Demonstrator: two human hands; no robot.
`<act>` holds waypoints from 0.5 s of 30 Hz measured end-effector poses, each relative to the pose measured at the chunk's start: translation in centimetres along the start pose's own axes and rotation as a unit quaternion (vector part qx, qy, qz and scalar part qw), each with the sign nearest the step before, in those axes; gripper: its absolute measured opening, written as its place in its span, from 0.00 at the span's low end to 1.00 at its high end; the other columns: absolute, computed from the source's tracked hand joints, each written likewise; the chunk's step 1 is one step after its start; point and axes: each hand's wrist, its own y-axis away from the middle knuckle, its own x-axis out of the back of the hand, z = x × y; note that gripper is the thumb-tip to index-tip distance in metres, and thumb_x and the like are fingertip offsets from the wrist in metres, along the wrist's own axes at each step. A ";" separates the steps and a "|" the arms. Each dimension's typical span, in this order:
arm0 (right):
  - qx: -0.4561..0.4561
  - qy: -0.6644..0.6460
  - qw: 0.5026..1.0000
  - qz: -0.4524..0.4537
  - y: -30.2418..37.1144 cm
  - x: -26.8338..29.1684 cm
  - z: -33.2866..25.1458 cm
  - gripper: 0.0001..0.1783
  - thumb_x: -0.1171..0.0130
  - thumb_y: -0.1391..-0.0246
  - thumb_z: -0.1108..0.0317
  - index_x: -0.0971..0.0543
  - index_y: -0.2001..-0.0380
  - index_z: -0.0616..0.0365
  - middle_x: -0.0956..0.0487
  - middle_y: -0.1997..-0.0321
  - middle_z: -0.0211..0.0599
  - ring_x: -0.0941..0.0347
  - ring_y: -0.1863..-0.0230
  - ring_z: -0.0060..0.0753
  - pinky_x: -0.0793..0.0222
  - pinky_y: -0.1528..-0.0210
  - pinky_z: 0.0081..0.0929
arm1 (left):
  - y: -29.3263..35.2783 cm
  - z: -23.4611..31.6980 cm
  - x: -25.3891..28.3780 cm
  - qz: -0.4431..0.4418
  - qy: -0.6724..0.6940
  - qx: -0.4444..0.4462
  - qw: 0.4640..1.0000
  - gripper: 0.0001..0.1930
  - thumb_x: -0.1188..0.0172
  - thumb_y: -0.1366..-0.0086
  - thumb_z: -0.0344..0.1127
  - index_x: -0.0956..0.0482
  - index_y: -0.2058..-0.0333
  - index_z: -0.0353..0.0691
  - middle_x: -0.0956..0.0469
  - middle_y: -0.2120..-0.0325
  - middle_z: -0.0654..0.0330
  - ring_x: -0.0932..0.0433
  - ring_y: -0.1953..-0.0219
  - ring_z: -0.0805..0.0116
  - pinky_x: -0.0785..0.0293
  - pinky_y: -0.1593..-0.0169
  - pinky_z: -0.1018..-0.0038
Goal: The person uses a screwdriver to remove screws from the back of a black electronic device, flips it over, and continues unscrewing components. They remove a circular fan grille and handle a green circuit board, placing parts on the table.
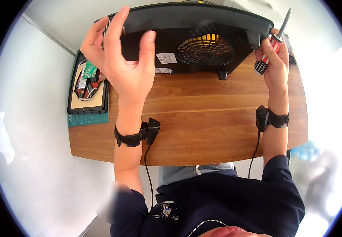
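A black, flat appliance housing, which looks like an induction cooker point(167, 43), is tilted up at the far side of the table. Its underside faces me, with a round fan grille point(205, 50), a white label and small feet. My left hand point(125, 69) is at its left end, fingers and thumb spread apart; whether the fingertips touch it I cannot tell. At the right corner, my right hand point(277, 65) is wrapped round a screwdriver point(274, 46) with a red, white and black handle. The metal shaft points up and away. Those right fingers are against the housing's edge.
On the wooden table point(202, 114), at the left, a green cutting mat point(88, 119) lies under a black open casing point(71, 98) holding a green circuit board point(90, 70) and wires. Cables point(148, 170) run from both wrist straps down past the near edge.
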 end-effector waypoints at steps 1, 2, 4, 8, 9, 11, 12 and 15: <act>-0.003 0.003 1.000 -0.001 0.2 0.0 0.0 0.20 0.40 0.32 0.67 0.28 0.40 0.59 0.27 0.64 0.26 0.30 0.70 0.21 0.33 0.68 0.19 | -0.1 0.1 0.0 -0.024 -0.016 -0.013 0.999 0.34 0.22 0.44 0.39 0.24 0.39 0.44 0.35 0.39 0.52 0.38 0.38 0.55 0.35 0.38 0.64; -0.002 0.002 1.000 -0.003 0.2 0.0 0.0 0.21 0.40 0.32 0.67 0.29 0.40 0.59 0.27 0.65 0.26 0.30 0.70 0.21 0.33 0.68 0.19 | -0.3 0.4 0.1 -0.049 -0.032 -0.026 0.998 0.39 0.20 0.47 0.43 0.26 0.36 0.46 0.38 0.37 0.51 0.39 0.36 0.53 0.36 0.36 0.62; -0.002 0.003 1.000 -0.006 0.2 0.0 0.0 0.21 0.40 0.32 0.66 0.29 0.39 0.59 0.27 0.65 0.26 0.31 0.70 0.20 0.33 0.68 0.19 | -0.3 0.8 -0.1 -0.085 -0.065 -0.037 0.994 0.48 0.18 0.53 0.50 0.29 0.33 0.49 0.42 0.34 0.49 0.42 0.33 0.50 0.37 0.34 0.58; 0.001 0.013 1.000 -0.002 0.1 -0.1 -0.3 0.20 0.40 0.31 0.66 0.29 0.40 0.59 0.27 0.65 0.27 0.31 0.70 0.20 0.33 0.68 0.19 | 0.0 1.0 -0.3 -0.126 -0.128 -0.005 0.984 0.59 0.16 0.58 0.55 0.38 0.29 0.49 0.50 0.30 0.45 0.47 0.30 0.42 0.42 0.31 0.51; 0.001 0.019 1.000 -0.006 0.1 0.1 -0.3 0.20 0.41 0.31 0.66 0.29 0.41 0.60 0.27 0.65 0.27 0.31 0.70 0.20 0.34 0.68 0.19 | 0.0 0.1 -0.1 -0.117 -0.119 0.011 0.986 0.60 0.16 0.58 0.55 0.40 0.28 0.48 0.51 0.29 0.44 0.48 0.29 0.41 0.42 0.31 0.50; 0.000 0.028 0.999 -0.015 -0.1 0.3 -0.3 0.19 0.41 0.31 0.66 0.29 0.41 0.60 0.27 0.65 0.27 0.31 0.70 0.21 0.34 0.68 0.19 | 0.0 -2.3 0.5 -0.100 -0.117 0.040 0.987 0.68 0.19 0.60 0.63 0.48 0.27 0.40 0.52 0.30 0.36 0.47 0.31 0.36 0.43 0.32 0.49; -0.001 0.034 0.999 -0.015 -0.2 0.3 -0.4 0.19 0.41 0.31 0.66 0.29 0.41 0.61 0.27 0.65 0.27 0.31 0.70 0.21 0.34 0.68 0.19 | 0.1 -3.7 1.1 -0.102 -0.120 0.046 0.987 0.64 0.21 0.54 0.63 0.49 0.27 0.37 0.55 0.30 0.35 0.47 0.31 0.38 0.38 0.34 0.52; -0.009 0.036 0.999 -0.010 -0.1 0.2 -0.1 0.19 0.41 0.31 0.67 0.29 0.41 0.61 0.27 0.65 0.27 0.30 0.69 0.21 0.35 0.68 0.19 | 0.8 -5.8 1.9 -0.100 0.066 0.210 0.970 0.55 0.31 0.38 0.62 0.49 0.28 0.31 0.37 0.38 0.44 0.34 0.39 0.56 0.31 0.40 0.65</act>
